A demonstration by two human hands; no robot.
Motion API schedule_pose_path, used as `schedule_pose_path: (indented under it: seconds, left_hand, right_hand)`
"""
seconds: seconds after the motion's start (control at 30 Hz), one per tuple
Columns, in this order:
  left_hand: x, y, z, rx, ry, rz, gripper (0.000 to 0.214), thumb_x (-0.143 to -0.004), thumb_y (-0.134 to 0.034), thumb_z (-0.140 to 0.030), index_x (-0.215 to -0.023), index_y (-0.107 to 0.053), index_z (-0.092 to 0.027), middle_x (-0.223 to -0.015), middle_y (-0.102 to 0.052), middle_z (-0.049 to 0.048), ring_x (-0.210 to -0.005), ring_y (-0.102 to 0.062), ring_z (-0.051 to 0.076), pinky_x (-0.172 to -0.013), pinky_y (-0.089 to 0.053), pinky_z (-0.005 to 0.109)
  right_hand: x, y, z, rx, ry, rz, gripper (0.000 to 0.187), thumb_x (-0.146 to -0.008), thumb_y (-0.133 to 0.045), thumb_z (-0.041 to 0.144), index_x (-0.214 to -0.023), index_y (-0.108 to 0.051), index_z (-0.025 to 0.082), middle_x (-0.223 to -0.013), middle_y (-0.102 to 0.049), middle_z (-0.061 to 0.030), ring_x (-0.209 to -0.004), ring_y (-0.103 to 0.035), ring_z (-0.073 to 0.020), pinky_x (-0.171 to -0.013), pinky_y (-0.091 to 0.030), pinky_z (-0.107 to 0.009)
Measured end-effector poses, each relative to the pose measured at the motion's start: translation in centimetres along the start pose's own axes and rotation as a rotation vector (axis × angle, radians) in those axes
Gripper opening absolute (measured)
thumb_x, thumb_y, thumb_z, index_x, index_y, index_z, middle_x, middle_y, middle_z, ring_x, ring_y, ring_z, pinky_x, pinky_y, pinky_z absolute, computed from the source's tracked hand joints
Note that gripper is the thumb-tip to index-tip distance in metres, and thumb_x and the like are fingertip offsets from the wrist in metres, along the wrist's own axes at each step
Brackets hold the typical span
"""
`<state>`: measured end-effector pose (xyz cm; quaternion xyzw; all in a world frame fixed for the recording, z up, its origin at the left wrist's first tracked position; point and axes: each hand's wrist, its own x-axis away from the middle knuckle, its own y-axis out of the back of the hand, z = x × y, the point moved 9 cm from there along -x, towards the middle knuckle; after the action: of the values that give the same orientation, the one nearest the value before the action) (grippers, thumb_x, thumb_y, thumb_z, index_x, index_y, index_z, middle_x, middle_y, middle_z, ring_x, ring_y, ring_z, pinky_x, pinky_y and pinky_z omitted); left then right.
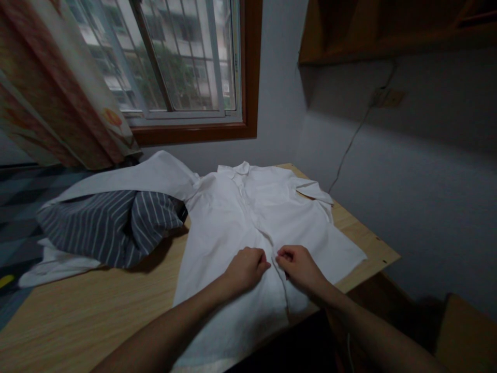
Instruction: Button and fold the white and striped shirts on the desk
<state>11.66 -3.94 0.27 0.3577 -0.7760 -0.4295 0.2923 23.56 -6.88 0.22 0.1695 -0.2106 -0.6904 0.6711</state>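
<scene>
A white button-front shirt (221, 217) lies spread face up on the wooden table, its collar toward the window and its hem toward me. Over its lower front, my left hand (247, 267) is closed, thumb and fingers pinched at the left side of the front placket. Just across the placket, my right hand (301, 265) is also closed, with curled fingers on the fabric at the edge. The two hands are a small gap apart. Any buttons under the fingertips are hidden. One sleeve of the shirt stretches left over a striped grey cloth (112, 223).
The pale wooden table (128, 305) ends at the right near the wall. A dark checked cloth (15, 207) lies at the far left. Behind are a barred window (174, 62) and a floral curtain (50, 88). A cable (345, 153) hangs from a wall socket below a wooden shelf.
</scene>
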Motion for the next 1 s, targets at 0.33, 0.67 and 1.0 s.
schedule_pose_path:
  seconds: [0.33, 0.67, 1.0]
  left_hand:
    - [-0.6, -1.3, 1.9, 0.529, 0.154, 0.133, 0.012, -0.079, -0.05, -0.022, -0.071, -0.057, -0.016, -0.042, -0.048, -0.006, -0.038, -0.047, 0.011, -0.043, -0.033, 0.021]
    - [-0.8, -1.9, 2.1, 0.657, 0.181, 0.129, 0.012, -0.079, -0.049, -0.019, -0.067, -0.053, -0.016, -0.039, -0.045, -0.0071, -0.033, -0.044, 0.009, -0.035, -0.03, 0.018]
    - [-0.3, -2.9, 2.5, 0.782, 0.336, 0.154, 0.016, -0.079, -0.051, -0.017, -0.064, -0.053, -0.016, -0.038, -0.047, -0.0061, -0.032, -0.044, 0.008, -0.035, -0.037, 0.019]
  right_hand:
    - [-0.5, -0.5, -0.8, -0.068, 0.031, -0.054, 0.013, -0.066, -0.057, 0.02, -0.07, -0.068, 0.013, -0.06, -0.063, -0.0011, -0.055, -0.054, -0.0123, -0.053, -0.039, -0.022]
    - [-0.3, -0.6, 0.3, 0.04, 0.04, -0.016, 0.025, -0.065, -0.057, 0.015, -0.083, -0.074, 0.012, -0.064, -0.068, -0.0029, -0.058, -0.058, -0.0136, -0.055, -0.041, -0.021]
    - [-0.1, -2.6, -1.8, -0.39, -0.132, 0.121, 0.022, -0.068, -0.061, 0.031, -0.072, -0.072, 0.013, -0.055, -0.064, -0.0009, -0.05, -0.057, -0.0119, -0.049, -0.045, -0.022]
